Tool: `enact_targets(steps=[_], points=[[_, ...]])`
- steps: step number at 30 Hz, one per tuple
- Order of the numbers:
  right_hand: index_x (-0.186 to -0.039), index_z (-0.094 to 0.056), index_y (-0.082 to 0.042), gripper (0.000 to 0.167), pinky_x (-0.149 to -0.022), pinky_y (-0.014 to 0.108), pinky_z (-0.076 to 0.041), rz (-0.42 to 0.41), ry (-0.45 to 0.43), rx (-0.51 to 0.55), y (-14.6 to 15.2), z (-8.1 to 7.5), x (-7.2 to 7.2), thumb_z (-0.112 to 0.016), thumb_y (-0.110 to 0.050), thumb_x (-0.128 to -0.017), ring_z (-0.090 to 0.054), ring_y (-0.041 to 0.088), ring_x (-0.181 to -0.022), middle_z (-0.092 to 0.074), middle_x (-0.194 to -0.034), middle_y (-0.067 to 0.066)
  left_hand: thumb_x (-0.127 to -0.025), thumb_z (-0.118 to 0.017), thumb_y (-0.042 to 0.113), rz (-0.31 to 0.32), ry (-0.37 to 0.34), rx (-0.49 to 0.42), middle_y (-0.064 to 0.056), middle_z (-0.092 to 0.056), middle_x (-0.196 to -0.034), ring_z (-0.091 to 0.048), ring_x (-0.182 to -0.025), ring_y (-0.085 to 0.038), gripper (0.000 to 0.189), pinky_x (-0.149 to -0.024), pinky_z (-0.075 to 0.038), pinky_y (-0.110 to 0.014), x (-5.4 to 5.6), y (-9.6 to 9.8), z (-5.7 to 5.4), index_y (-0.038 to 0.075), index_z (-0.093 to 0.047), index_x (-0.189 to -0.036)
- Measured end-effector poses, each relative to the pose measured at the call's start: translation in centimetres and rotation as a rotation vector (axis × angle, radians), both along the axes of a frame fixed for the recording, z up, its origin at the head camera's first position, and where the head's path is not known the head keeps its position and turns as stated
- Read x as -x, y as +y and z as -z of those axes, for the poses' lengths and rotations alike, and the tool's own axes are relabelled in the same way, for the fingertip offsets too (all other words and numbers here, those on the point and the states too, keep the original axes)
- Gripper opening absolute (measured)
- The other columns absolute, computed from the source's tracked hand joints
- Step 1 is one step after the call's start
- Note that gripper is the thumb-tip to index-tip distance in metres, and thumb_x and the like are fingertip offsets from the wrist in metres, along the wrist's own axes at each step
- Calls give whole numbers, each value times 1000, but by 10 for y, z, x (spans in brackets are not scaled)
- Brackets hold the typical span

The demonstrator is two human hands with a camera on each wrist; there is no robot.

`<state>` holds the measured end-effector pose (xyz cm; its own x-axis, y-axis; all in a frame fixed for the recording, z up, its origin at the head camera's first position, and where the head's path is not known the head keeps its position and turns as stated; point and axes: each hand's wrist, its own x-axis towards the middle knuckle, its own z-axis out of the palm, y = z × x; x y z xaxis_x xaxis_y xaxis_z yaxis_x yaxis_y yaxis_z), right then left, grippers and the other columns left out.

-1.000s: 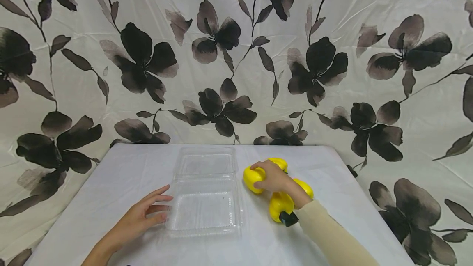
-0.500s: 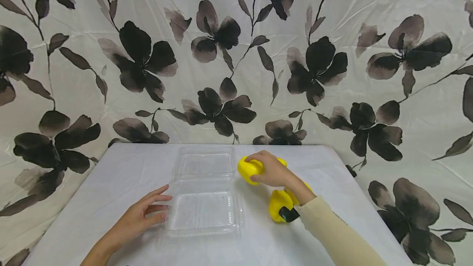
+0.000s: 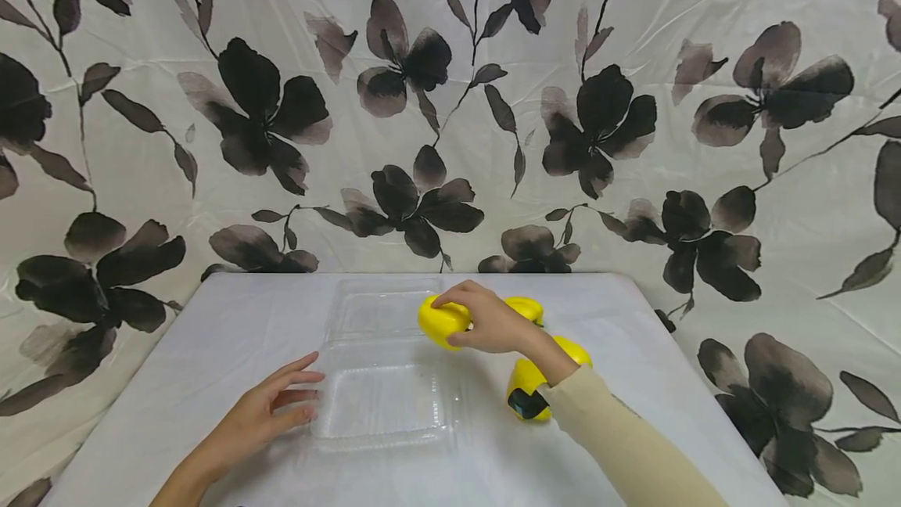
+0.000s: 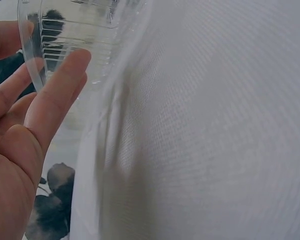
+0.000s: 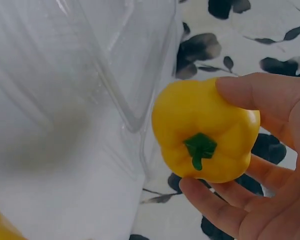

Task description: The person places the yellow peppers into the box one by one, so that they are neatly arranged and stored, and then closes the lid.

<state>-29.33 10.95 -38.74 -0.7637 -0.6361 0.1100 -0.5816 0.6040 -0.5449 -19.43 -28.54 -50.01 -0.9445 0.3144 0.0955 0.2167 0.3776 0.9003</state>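
Note:
My right hand holds a yellow bell pepper between thumb and fingers, over the right side of a clear plastic clamshell container. A green stem shows on this bell pepper in the right wrist view. The container lies unfolded, its lid half toward the back. At the container's left edge, my left hand has its fingers extended and spread. In the left wrist view, the left hand's fingers are right at the clear wall.
Right of the container, more yellow bell peppers lie on the white-covered table: one at the back, others partly hidden by the right forearm. A black device on the right wrist overlaps the nearest pepper. Floral cloth hangs behind the table.
My right hand has moved left with the bell pepper, from beside the other peppers to over the container's right side. My left hand has stayed by the container's left edge.

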Motion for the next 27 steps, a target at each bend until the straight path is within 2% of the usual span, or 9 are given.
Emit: enact_targets(steps=[7, 14, 18, 27], points=[[-141, -66, -15, 53, -114, 46, -50, -75, -2, -38, -15, -1, -3, -82, -9, -91, -54, 27, -134, -57, -146, 9, -97, -80, 19, -1, -6, -1, -15, -30, -172, -68, -127, -24, 50, -93, -60, -22, 2, 0, 0, 7, -63, -142], [-143, -66, -17, 52, -107, 36, -53, -154, 13, -75, -31, 0, -4, -82, -11, -93, -54, 24, -132, -56, -147, 7, -98, -79, 22, -16, -60, 12, -11, -27, -174, -64, -132, -36, 50, -94, -59, -21, 4, 0, -1, 9, -62, -143], [-143, -66, -18, 52, -109, 36, -51, -173, 12, -84, -41, 0, -4, -81, -11, -94, -52, 24, -134, -55, -147, 7, -98, -79, 24, -31, -100, 12, -9, -26, -175, -62, -134, -38, 52, -94, -58, -20, 5, 1, -2, 10, -62, -145], [-142, -67, -18, 51, -113, 34, -47, -200, 11, -109, -57, 5, -2, -81, -9, -93, -50, 24, -135, -56, -147, 6, -96, -81, 25, -41, -104, 37, -10, -27, -175, -64, -132, -35, 53, -94, -57, -17, 6, 2, -2, 11, -62, -144]])
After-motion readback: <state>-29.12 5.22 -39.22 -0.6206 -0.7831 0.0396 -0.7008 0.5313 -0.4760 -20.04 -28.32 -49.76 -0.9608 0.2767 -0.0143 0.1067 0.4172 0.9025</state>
